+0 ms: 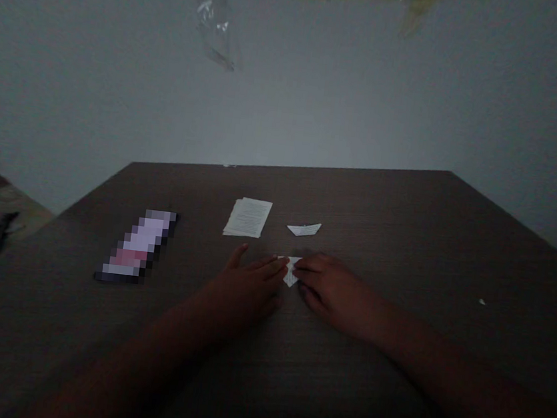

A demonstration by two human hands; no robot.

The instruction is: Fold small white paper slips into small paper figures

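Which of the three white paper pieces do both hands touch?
The small folded white paper piece, between the left hand and right hand. The boat-shaped folded paper and the flat printed sheets lie farther back, untouched.

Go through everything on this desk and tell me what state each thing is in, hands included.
small folded paper, folded to a point, flat on the table between both hands.
left hand, palm down, open, fingers touching that paper's left edge.
right hand, fingers at its right edge; grip unclear.
second folded paper, folded, lying free, untouched.
printed sheets, unfolded, stacked flat.
phone, lying flat, screen up.
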